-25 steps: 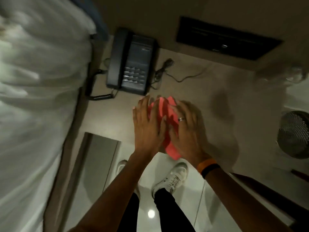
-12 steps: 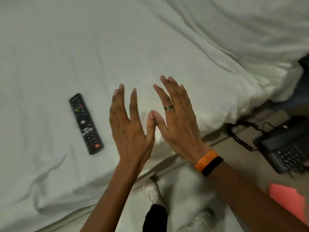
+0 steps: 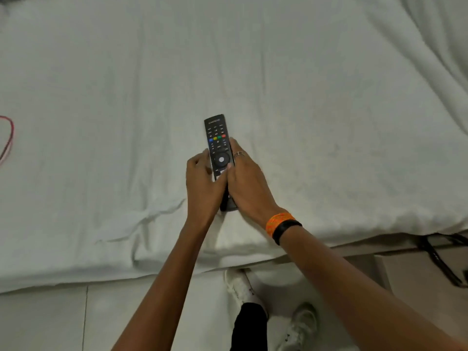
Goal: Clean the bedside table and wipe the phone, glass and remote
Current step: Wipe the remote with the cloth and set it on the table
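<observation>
A black remote (image 3: 217,138) with coloured buttons lies lengthwise on the white bed sheet (image 3: 304,97), its far end pointing away from me. My left hand (image 3: 202,183) grips its near half from the left. My right hand (image 3: 249,183), with a ring and orange and black wristbands, grips it from the right. Both hands cover the remote's lower part. The phone, glass, cloth and bedside table top are out of view.
The bed edge runs across the lower part of the view, with pale floor tiles (image 3: 76,320) below it. A black coiled phone cord (image 3: 440,262) hangs at the far right. A red cord (image 3: 8,138) lies at the left edge. My white shoes (image 3: 240,287) stand by the bed.
My view swung from the bedside table to the bed. Both hands left the pink cloth on the table, reached over the sheet and closed on the remote.
</observation>
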Motion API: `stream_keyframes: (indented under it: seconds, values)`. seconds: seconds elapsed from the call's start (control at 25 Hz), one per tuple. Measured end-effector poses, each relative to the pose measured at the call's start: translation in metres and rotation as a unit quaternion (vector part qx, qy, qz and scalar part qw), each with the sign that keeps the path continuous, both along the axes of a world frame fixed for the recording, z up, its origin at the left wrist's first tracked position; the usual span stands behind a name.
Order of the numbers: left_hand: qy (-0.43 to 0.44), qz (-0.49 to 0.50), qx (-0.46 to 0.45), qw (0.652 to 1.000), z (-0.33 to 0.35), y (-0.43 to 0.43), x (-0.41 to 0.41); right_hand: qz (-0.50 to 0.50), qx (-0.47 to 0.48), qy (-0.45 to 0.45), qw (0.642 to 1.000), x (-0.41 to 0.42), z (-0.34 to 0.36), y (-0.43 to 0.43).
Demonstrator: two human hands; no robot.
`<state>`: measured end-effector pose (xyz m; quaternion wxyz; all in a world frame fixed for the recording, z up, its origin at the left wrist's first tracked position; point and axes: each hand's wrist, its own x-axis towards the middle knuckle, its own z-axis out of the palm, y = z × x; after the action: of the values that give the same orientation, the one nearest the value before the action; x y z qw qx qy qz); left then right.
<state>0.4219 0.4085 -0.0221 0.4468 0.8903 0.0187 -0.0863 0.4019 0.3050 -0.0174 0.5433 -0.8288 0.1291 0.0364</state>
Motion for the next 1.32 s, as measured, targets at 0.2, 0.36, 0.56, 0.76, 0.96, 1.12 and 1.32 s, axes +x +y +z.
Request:
stream_keyframes:
  seconds: [0.2, 0.36, 0.56, 0.76, 0.96, 1.12, 1.32]
  values:
    - [0.052, -0.055, -0.063, 0.995, 0.009, -0.018, -0.002, -0.188, 0.204, 0.008, 0.961, -0.006, 0.018, -0.013]
    - [0.104, -0.104, -0.190, 0.971, 0.038, -0.082, -0.043, -0.298, 0.260, -0.026, 0.918, -0.054, 0.036, -0.066]
    - [0.210, -0.208, -0.260, 0.919, 0.034, -0.197, -0.122, -0.469, 0.302, -0.078, 0.826, -0.155, 0.031, -0.156]
    - [0.364, -0.298, -0.248, 0.847, -0.005, -0.280, -0.222, -0.579, 0.213, -0.085, 0.782, -0.282, 0.003, -0.204]
    - [0.517, -0.291, -0.215, 0.776, -0.049, -0.310, -0.303, -0.598, -0.080, 0.070, 0.795, -0.446, -0.079, -0.230]
    - [0.573, -0.313, -0.176, 0.737, -0.089, -0.318, -0.347, -0.435, -0.265, 0.299, 0.807, -0.541, -0.171, -0.220]
    - [0.553, -0.381, -0.124, 0.730, -0.111, -0.322, -0.385, -0.435, -0.328, 0.259, 0.798, -0.557, -0.198, -0.227]
